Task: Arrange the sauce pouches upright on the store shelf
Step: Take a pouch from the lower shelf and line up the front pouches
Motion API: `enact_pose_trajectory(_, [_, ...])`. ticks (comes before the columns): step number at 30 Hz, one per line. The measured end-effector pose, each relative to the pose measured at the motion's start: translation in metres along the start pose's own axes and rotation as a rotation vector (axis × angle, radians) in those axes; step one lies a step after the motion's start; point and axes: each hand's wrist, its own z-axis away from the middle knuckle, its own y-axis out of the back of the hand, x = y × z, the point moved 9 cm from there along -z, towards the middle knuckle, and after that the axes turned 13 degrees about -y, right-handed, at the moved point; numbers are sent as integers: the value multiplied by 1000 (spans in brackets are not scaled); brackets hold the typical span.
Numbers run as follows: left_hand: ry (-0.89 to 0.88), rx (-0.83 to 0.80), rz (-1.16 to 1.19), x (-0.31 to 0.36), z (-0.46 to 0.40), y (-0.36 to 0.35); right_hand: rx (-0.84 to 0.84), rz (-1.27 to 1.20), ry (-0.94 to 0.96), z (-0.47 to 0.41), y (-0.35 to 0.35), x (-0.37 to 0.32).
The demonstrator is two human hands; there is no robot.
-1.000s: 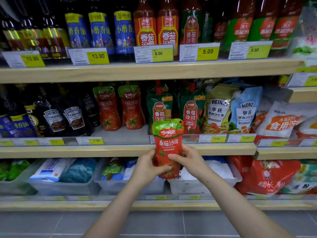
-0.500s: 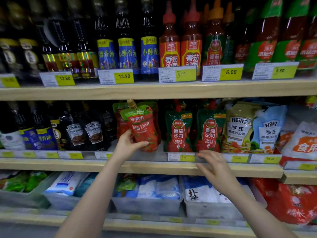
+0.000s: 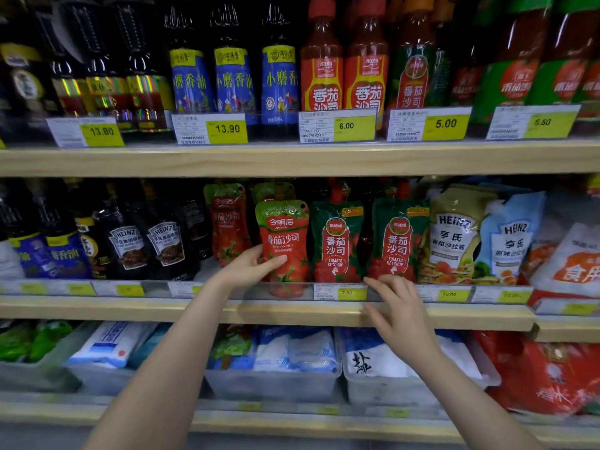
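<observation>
L hand: my left hand (image 3: 251, 266) grips the red sauce pouch (image 3: 284, 245) at its lower left edge, thumb across the front, fingers behind.
Pouch: upright on the middle shelf (image 3: 259, 311), front row, base behind the clear price rail (image 3: 292, 290).
R hand: my right hand (image 3: 401, 306) is spread, fingers loose, tips touching the rail, holding nothing.
Right of pouch: two green ketchup pouches (image 3: 337, 245), upright, 1st one just beside it.
Left & behind: two more red pouches (image 3: 227, 225) further back; dark Heinz bottles (image 3: 162, 245) to the left.
Far right: Heinz salad dressing bags (image 3: 454, 235).
Below: bins of salt bags (image 3: 367, 365).
</observation>
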Motion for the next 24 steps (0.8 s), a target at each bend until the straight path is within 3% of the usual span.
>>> enact_pose_trajectory(2, [6, -16, -17, 3, 2, -3, 19, 12, -1, 0, -2, -1])
enact_pose_trajectory(4, [-34, 93, -48, 8, 6, 1, 33, 27, -5, 0, -3, 1])
enact_pose_trajectory(8, [-261, 682, -356, 19, 86, 19, 56, 46, 8, 4, -7, 5])
enact_pose_trajectory(10, [-323, 792, -468, 4, 138, 3, 68, 40, 18, 6, -9, 5])
enact_pose_trajectory(13, [-207, 697, -526, -45, 178, -23, 96, 23, 15, 13, -14, 1])
enact_pose_trajectory(17, [149, 569, -636, -112, 186, -25, 50, -6, -62, 23, -29, 4])
enact_pose_trajectory(21, [440, 366, -864, -143, 170, -24, 28, -2, -67, 23, -32, 8])
enact_pose_trajectory(24, [532, 224, -1011, -153, 155, -29, 14, 17, -72, 23, -32, 10])
